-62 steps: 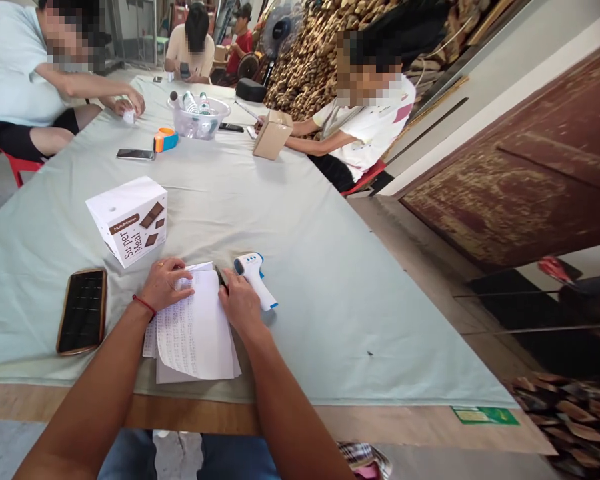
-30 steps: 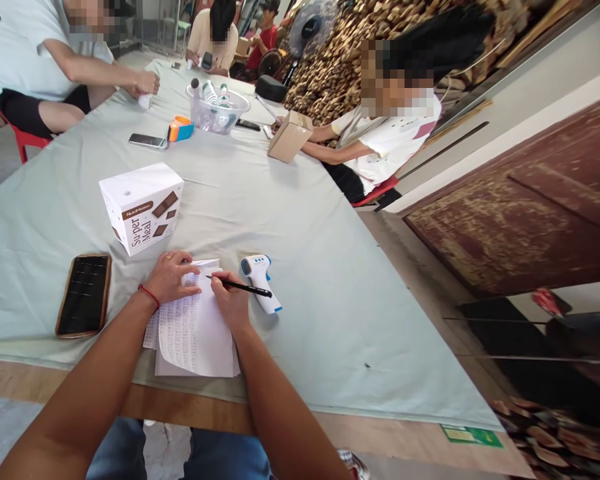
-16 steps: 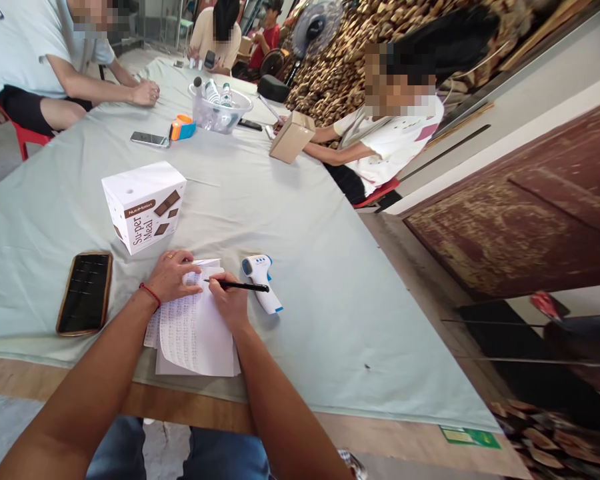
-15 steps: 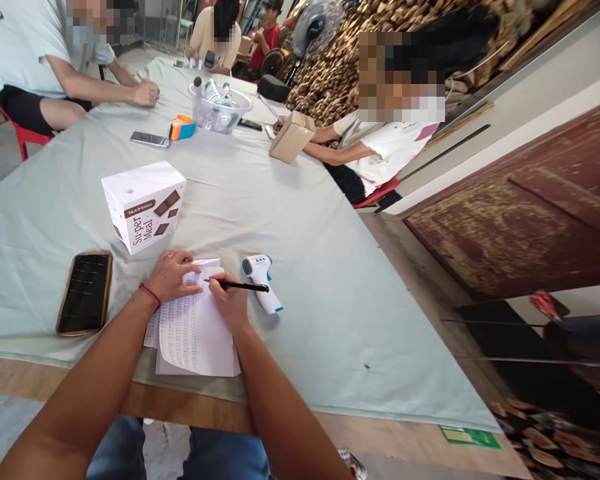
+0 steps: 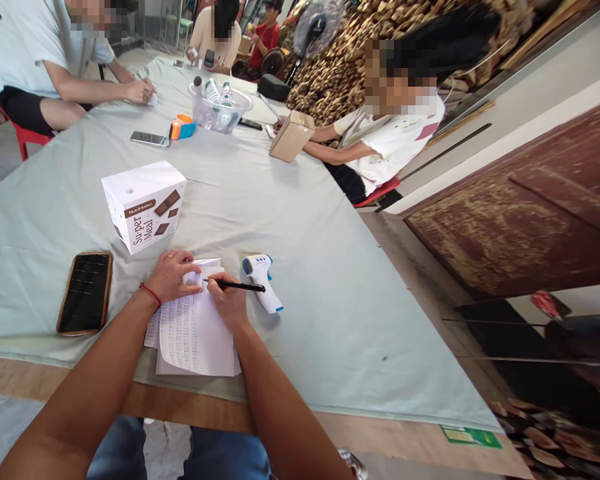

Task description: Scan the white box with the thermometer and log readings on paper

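Sheets of white paper (image 5: 200, 340) covered with rows of handwriting lie in front of me near the table's front edge. My left hand (image 5: 174, 277), with a red cord at the wrist, rests on their upper left part, fingers spread. Between the fingers of my right hand (image 5: 227, 300) is a black pen (image 5: 240, 286), its tip at the paper near my left fingertips. A white and blue infrared thermometer (image 5: 263, 283) lies just right of the right hand. Beyond the left hand stands a white Su-per Meal box (image 5: 145, 207). A phone (image 5: 85, 293) lies to the left.
Farther back on the cloth-covered table (image 5: 340, 320) are another phone (image 5: 150, 139), an orange and blue object (image 5: 183, 127), a clear basin (image 5: 245, 103) of bottles and a cardboard box (image 5: 292, 137). Several people sit around it. A fan (image 5: 317, 27) stands behind.
The pen and my right hand have shifted very slightly left. My left hand stays put. Across the table, the person at left has moved their hands a little, and something white shows at them.
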`<action>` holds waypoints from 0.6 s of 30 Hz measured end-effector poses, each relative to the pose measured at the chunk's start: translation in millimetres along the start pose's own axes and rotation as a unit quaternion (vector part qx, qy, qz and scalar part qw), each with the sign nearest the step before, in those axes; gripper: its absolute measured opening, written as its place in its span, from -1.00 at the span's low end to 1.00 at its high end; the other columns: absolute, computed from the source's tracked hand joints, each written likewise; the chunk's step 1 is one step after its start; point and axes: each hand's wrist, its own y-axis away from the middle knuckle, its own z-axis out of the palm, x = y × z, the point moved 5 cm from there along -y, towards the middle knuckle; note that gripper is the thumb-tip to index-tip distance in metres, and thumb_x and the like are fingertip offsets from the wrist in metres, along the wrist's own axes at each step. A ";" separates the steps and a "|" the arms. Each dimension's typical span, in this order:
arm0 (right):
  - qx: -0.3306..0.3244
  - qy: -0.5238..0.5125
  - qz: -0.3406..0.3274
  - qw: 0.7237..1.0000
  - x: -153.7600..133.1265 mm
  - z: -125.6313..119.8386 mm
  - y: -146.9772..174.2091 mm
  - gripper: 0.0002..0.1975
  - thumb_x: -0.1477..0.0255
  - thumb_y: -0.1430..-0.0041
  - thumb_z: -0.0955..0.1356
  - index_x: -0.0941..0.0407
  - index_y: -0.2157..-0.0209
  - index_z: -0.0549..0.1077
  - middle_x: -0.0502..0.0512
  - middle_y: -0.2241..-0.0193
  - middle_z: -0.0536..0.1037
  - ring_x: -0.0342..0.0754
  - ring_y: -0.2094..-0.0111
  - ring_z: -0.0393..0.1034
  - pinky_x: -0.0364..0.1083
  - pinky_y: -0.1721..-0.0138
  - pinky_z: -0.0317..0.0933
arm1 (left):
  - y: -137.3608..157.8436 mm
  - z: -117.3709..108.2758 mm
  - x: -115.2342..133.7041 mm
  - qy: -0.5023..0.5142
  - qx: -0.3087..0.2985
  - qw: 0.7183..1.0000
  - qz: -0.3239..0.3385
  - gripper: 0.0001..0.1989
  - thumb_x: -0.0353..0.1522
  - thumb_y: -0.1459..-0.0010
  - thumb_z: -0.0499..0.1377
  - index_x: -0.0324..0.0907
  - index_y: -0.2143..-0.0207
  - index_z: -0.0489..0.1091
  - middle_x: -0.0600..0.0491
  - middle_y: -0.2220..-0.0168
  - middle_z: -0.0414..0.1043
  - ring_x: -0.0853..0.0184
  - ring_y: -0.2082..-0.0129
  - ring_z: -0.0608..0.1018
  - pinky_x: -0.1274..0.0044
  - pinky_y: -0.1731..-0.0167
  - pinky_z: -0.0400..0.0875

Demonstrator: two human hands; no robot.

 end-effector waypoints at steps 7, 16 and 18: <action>-0.003 -0.013 -0.002 1.000 -0.7 0.8 0.3 -0.84 0.29 0.06 0.28 0.05 0.55 0.43 -0.02 0.56 0.50 -0.04 0.45 0.35 -0.05 0.34 0.24 | -0.9 -0.7 0.4 -0.003 -0.001 1.000 0.002 -0.65 -0.13 0.04 0.39 -0.03 0.19 0.54 -0.01 0.01 0.39 0.13 -0.04 0.42 0.24 -0.14 0.17; 0.009 -0.008 0.002 1.000 -1.0 0.3 0.7 -0.84 0.29 0.08 0.28 0.04 0.57 0.42 -0.03 0.58 0.49 -0.03 0.46 0.34 -0.05 0.35 0.22 | -0.3 -0.2 -0.8 0.001 -0.003 1.000 0.000 -0.64 -0.13 0.05 0.39 -0.03 0.19 0.54 -0.01 0.00 0.39 0.13 -0.05 0.41 0.25 -0.15 0.16; 0.009 -0.005 0.006 1.000 -0.6 0.4 0.9 -0.85 0.29 0.09 0.28 0.04 0.57 0.43 -0.03 0.58 0.50 -0.03 0.46 0.33 -0.05 0.35 0.22 | -0.3 -0.3 -1.1 0.003 -0.003 1.000 0.000 -0.65 -0.13 0.05 0.38 -0.03 0.19 0.54 -0.01 0.00 0.38 0.14 -0.04 0.41 0.25 -0.15 0.16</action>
